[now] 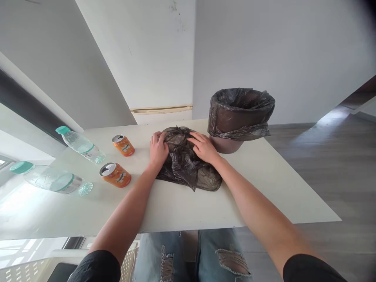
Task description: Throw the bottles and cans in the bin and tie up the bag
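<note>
A crumpled dark plastic bag (188, 168) lies in the middle of the white table (182, 207). My left hand (158, 149) rests on the bag's left edge, its fingers curled round a fold of the plastic. On the bag's upper right side sits my right hand (203, 148), fingers pressed down on the film and partly bent. Just right of the hands stands a small brown bin (239, 117), lined with a similar dark bag folded over its rim.
Two orange drink cans (123, 145) (115, 174) stand left of the bag. Two clear water bottles with teal caps (80, 145) (53, 179) stand further left. A white wall and grey floor lie beyond the table's far and right edges.
</note>
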`<state>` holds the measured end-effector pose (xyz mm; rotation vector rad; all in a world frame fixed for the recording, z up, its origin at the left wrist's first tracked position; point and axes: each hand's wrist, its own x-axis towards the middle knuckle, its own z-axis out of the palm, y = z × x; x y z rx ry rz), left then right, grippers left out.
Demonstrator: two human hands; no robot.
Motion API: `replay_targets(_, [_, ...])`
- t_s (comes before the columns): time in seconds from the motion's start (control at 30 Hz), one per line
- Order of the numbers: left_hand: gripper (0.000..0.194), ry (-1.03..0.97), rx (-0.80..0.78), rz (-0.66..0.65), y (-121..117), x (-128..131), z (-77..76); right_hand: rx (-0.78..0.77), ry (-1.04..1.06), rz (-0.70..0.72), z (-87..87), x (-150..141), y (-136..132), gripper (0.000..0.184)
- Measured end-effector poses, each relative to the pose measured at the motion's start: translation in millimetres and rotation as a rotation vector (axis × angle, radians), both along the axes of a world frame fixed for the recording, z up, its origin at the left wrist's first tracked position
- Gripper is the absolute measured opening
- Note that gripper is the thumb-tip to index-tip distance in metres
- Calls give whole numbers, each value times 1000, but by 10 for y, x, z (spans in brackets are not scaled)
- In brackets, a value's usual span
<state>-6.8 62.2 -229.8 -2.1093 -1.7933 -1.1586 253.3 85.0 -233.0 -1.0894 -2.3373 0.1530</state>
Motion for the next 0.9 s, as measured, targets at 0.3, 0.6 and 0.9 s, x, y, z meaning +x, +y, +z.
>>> replay_targets(0.3, [41,-26,-63,-256,-101,70,97,-254,-213,-232,-216,-77,18,59])
replay_targets(0.6, [70,313,-601,-354,-23,-22,-165,-144,-16,-147,-19,-49,-38,54])
replay_targets(0.9, [40,146,-80,-172,-150,132,170,-122,-192,-348,14,-129,-127,42])
